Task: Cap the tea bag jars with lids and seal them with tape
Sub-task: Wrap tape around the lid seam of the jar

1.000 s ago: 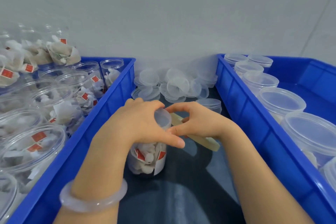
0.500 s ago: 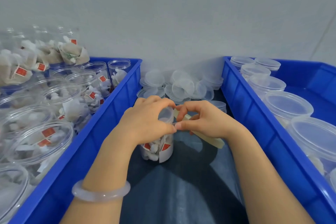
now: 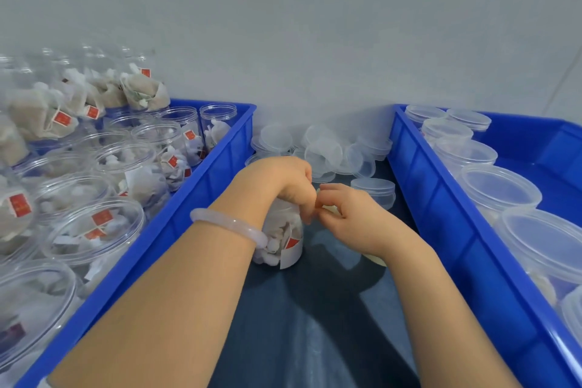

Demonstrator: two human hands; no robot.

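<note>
A clear jar of tea bags (image 3: 283, 241) stands on the dark table between two blue bins. My left hand (image 3: 280, 181) is curled over its top, hiding the lid. My right hand (image 3: 349, 214) is beside it on the right, its fingertips pinched on a pale strip of tape (image 3: 330, 209) at the jar's rim, touching the left fingers. Most of the tape strip is hidden under the right hand; one end (image 3: 376, 260) shows below the wrist.
The left blue bin (image 3: 201, 195) holds several open jars of tea bags. The right blue bin (image 3: 441, 214) holds several capped jars. A pile of loose clear lids (image 3: 324, 151) lies against the wall behind the hands, with one capped jar (image 3: 374, 192) near it.
My left hand has rolled further over the jar's top and the wrist has turned, hiding the lid. My right hand's fingers have closed in against the rim. The view has shifted slightly.
</note>
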